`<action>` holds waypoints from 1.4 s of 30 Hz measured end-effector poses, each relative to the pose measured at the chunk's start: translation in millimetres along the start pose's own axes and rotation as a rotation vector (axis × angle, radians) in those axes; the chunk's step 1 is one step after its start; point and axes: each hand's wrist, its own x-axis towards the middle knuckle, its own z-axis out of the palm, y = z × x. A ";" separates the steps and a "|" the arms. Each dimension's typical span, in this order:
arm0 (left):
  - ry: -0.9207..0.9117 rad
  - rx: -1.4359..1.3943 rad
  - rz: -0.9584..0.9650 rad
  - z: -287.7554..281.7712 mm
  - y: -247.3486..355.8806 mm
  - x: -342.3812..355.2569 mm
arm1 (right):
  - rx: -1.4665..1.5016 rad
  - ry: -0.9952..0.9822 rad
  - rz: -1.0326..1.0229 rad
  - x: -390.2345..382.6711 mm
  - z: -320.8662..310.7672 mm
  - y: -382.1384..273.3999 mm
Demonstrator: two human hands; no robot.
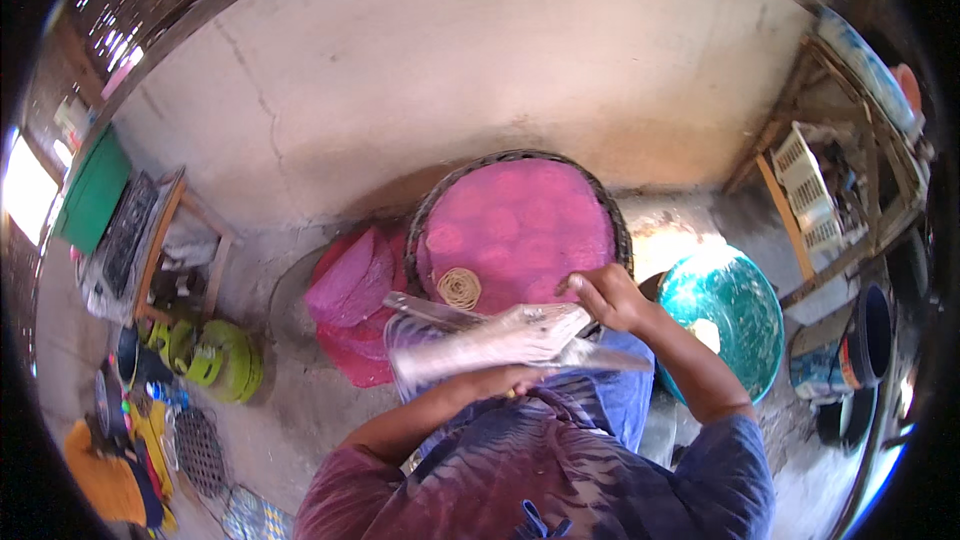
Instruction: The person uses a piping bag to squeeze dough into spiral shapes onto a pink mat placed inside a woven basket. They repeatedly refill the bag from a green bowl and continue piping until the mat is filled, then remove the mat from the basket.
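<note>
1. Presently, a pale, blocky implement (480, 343) is spanning the person's lap, tilting slightly, its left part showing blurred; a metal strip (432, 311) is projecting at its far left.
2. The right hand (610, 297) is hovering over or touching the implement's right end, its fingers loosely bending; whether they are gripping anything, the inspector cannot tell.
3. The left hand (508, 381) is lying at the near edge, partly hidden; how far its fingers are closing, and on what, cannot be told.
4. A coiled, pale strand disc (459, 289) is resting at the near left of the pink cloth (510, 215), which is covering the round basket (622, 240).
5. Risk: the implement is apparently depending on lap and hands for support; a weak hold could be causing it to roll or slip.
6. Risk: the disc is lying close to the metal strip; a careless swing could be smearing or dragging its strands.
7. Risk: the teal basin (770, 330), holding a pale lump (705, 333), is standing near the right elbow; a wide reach could be knocking it.
</note>
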 end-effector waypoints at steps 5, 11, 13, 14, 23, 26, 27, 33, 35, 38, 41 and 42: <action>-0.025 0.554 0.242 28.1 13.2 45.9 | 0.130 0.154 -0.412 17.7 -18.6 -28.0; -0.346 0.772 0.350 -0.9 67.8 66.7 | 0.000 -0.193 -0.926 -2.9 -44.6 -132.1; -0.370 0.859 0.366 1.1 81.2 66.4 | 0.002 -0.083 -0.610 -6.5 -49.7 -130.8; -0.341 0.889 0.368 0.7 86.4 64.5 | 0.033 -0.009 -0.466 -6.3 -55.4 -124.1; 0.433 0.714 0.301 -57.7 74.5 40.2 | 0.808 1.241 -0.013 -81.8 -184.0 -13.2; 0.425 -0.313 0.394 -18.2 54.9 90.3 | 1.093 1.537 -0.220 -105.5 -175.4 36.9; 0.376 -0.411 0.459 -0.1 52.8 109.6 | 1.197 1.581 -0.273 -106.5 -164.3 49.7; 0.380 -0.415 0.750 66.0 88.1 171.5 | 1.639 1.458 -0.272 -85.9 -64.6 79.8; 0.428 -0.425 0.845 70.8 105.9 175.5 | 1.636 1.233 0.071 -108.2 -35.5 90.1; 0.160 -0.508 0.959 69.5 123.1 180.1 | 0.814 0.672 0.900 -184.9 -17.3 128.6; 0.167 -0.401 0.856 74.1 122.0 183.0 | -0.604 0.341 1.289 -261.9 10.5 163.8; 0.129 -0.380 0.822 75.6 121.1 184.9 | -0.710 0.153 1.411 -280.4 18.1 173.0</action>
